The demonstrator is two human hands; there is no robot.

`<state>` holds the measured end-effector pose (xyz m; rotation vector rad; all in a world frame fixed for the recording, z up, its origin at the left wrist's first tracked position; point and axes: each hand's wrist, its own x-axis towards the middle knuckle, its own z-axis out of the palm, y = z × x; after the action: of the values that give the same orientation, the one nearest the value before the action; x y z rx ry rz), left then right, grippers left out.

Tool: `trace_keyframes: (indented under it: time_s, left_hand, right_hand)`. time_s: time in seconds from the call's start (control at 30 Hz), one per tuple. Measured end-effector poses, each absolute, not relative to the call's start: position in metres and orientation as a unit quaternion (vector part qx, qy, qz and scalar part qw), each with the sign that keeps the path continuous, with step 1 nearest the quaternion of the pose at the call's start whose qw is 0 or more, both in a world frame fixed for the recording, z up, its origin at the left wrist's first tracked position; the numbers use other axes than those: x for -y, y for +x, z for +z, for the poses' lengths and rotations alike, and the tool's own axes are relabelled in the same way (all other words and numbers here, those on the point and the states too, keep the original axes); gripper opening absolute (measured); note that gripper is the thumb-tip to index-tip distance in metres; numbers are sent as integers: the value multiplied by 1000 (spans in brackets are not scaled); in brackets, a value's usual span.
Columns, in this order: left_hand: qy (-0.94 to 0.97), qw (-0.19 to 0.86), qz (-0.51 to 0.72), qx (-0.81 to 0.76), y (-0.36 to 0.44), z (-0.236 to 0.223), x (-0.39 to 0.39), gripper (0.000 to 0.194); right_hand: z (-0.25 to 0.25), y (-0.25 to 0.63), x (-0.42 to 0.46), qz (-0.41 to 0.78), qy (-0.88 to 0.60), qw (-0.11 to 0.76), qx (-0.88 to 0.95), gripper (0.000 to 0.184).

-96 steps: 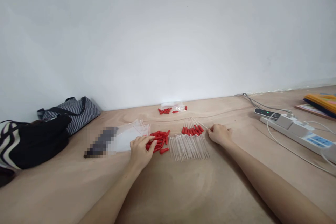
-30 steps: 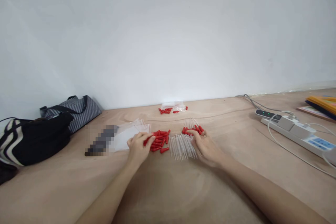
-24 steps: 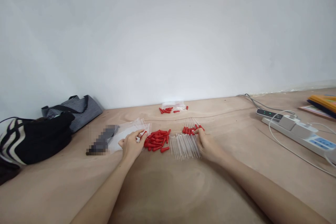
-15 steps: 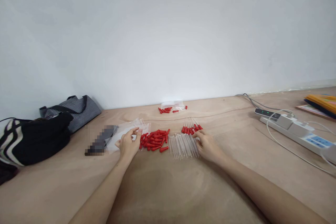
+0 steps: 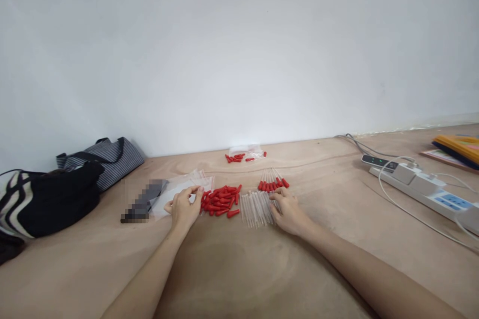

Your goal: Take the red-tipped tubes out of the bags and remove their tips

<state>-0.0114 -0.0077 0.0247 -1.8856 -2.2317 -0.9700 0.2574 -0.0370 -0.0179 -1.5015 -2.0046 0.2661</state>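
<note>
A pile of red rubber dropper bulbs (image 5: 222, 199) lies in the middle of the table. At its left edge is my left hand (image 5: 185, 207), thumb and forefinger drawn together in a pinch; whatever is between them cannot be made out. Right of the pile, thin clear tubes (image 5: 256, 209) lie side by side in a row. My right hand (image 5: 288, 212) rests over the right end of this row, its fingers bent and apart at the tubes. Just behind, several tubes fitted with red bulbs (image 5: 271, 186) are fanned out, bulb ends towards me.
Clear plastic bags (image 5: 168, 193) lie left of the pile, by a dark blurred object (image 5: 144, 204). More red bulbs (image 5: 235, 158) and a small bag sit near the wall. A striped bag (image 5: 112, 159) stands left; a power strip (image 5: 434, 189) with cables lies right.
My right hand has shifted left and slightly towards me, further over the clear tubes. My left hand stays beside the bulbs, its fingertips slightly lower.
</note>
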Motion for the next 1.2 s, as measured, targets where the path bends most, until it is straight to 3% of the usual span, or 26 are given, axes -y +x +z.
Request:
trace_keyframes:
  time_s: [0.3,0.5,0.87,1.2]
  left_hand:
    - [-613,39,-313,724,-13,23,8,26]
    - [-616,47,-324,716,-10,22,7,25]
    - [-650,64,-320,686,0,15,10,22]
    - [-674,95,-348,645,7,15,15,19]
  right_hand:
    - [-12,279,23,91,-587,384,707,18]
    - [-11,310,2,109,-733,345,576,20]
    - [-26,300,-24,120,-778,318,529,28]
    - [-25,296,-26,127,-776,386,483,34]
